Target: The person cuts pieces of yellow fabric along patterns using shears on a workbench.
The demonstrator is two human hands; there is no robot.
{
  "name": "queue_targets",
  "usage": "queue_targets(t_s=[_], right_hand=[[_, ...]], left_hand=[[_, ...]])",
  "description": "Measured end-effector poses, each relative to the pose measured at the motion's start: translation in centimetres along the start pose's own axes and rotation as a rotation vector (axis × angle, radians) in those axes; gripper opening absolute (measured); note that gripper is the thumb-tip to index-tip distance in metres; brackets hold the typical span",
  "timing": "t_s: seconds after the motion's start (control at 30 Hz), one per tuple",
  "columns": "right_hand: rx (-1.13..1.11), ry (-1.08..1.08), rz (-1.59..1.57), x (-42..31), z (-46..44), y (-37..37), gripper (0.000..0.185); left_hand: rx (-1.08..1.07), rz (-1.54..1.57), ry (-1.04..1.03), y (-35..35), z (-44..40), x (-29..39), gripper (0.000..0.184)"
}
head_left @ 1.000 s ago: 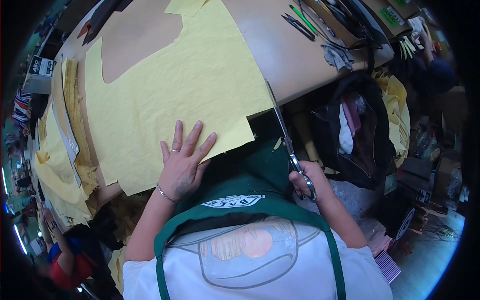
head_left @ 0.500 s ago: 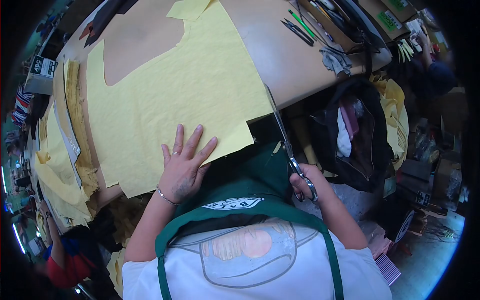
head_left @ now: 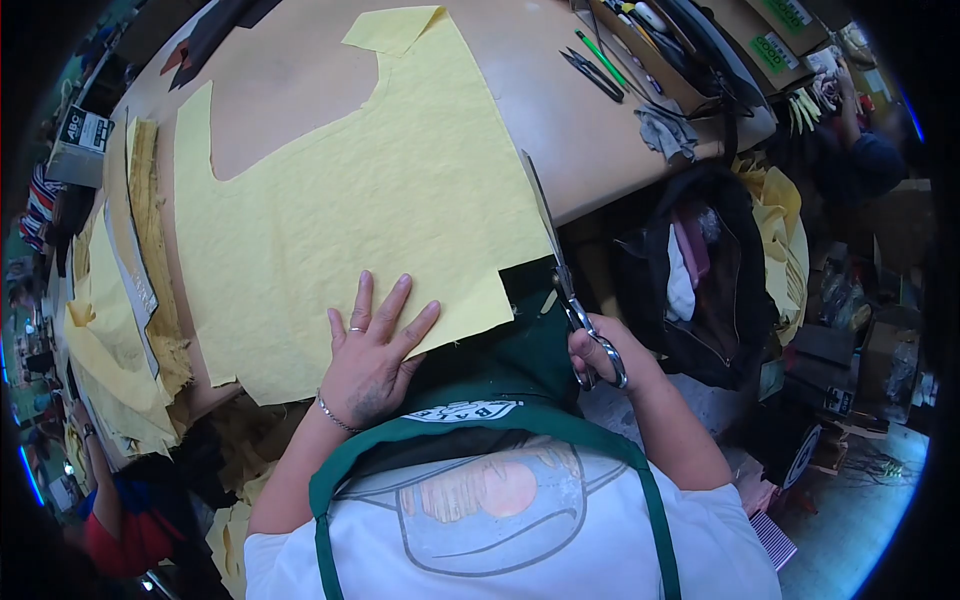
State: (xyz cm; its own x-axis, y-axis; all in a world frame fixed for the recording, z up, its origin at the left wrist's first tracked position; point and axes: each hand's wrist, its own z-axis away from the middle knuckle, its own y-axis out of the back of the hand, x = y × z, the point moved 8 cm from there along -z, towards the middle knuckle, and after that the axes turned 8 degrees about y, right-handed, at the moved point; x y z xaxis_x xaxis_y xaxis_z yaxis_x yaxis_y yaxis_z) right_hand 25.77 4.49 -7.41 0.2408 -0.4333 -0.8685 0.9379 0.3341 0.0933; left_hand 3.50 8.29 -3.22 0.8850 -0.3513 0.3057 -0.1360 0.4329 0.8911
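A large piece of yellow fabric (head_left: pixel 360 200) lies on the brown table (head_left: pixel 570 100), with a square notch at its lower right corner. My left hand (head_left: pixel 370 350) rests flat on the fabric's near edge, fingers spread, with a ring and a bracelet on. In my right hand (head_left: pixel 625 355) are long metal scissors (head_left: pixel 562 270), thumb and fingers at the handle loops. The blades point away from me along the fabric's right edge. They look closed or nearly closed; whether cloth is between them cannot be made out.
Small snips (head_left: pixel 592 75), a green pen (head_left: pixel 600 57) and a grey rag (head_left: pixel 665 133) lie at the back right. A black open bag (head_left: pixel 700 280) is right of the table. Yellow fabric layers (head_left: pixel 105 340) hang at the left. Other people (head_left: pixel 130 520) are at both sides.
The whole view has shifted, so the table and fabric sit slightly lower. My left hand stays flat on the fabric. The scissors remain in my right hand, tilted a little more upright.
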Motion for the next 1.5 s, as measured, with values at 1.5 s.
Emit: queue_targets(t_s=[1.5], right_hand=[[0.083, -0.076, 0.094, -0.7, -0.8, 0.6, 0.073]], left_hand=[[-0.014, 0.022, -0.050, -0.7, 0.9, -0.2, 0.058]])
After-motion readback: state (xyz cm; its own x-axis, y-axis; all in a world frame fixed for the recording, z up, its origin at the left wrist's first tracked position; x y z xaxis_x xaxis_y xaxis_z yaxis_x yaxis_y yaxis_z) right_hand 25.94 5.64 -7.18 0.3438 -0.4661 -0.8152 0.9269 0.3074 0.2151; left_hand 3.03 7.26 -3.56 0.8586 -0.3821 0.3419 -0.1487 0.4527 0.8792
